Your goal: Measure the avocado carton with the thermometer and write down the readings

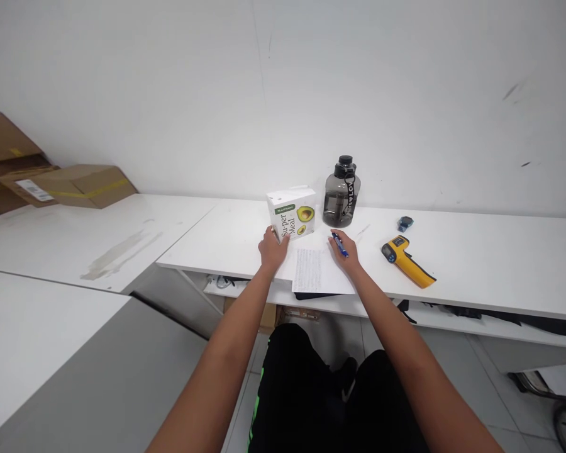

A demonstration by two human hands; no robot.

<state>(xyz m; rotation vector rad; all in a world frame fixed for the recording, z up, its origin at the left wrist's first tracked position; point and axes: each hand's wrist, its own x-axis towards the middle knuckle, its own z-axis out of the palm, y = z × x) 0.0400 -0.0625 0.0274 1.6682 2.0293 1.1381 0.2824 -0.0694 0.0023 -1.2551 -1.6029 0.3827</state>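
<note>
My left hand (272,250) grips the lower left corner of a white carton (292,217) printed with avocados and the words "Super Meal". The carton stands upright on the white table. In my right hand (348,255) is a blue pen (339,244), held as for writing, over the right part of a paper sheet (307,270). Lines of handwriting cover the sheet's left part, and its near edge hangs slightly past the table edge. Whether the pen tip touches the paper I cannot tell.
Behind the carton stands a large grey water bottle (340,195) with a strap. To the right lie a yellow infrared thermometer (410,261) and a small dark blue item (405,223), perhaps a watch. Cardboard boxes (87,185) are stacked at far left. A shelf (330,304) runs under the table.
</note>
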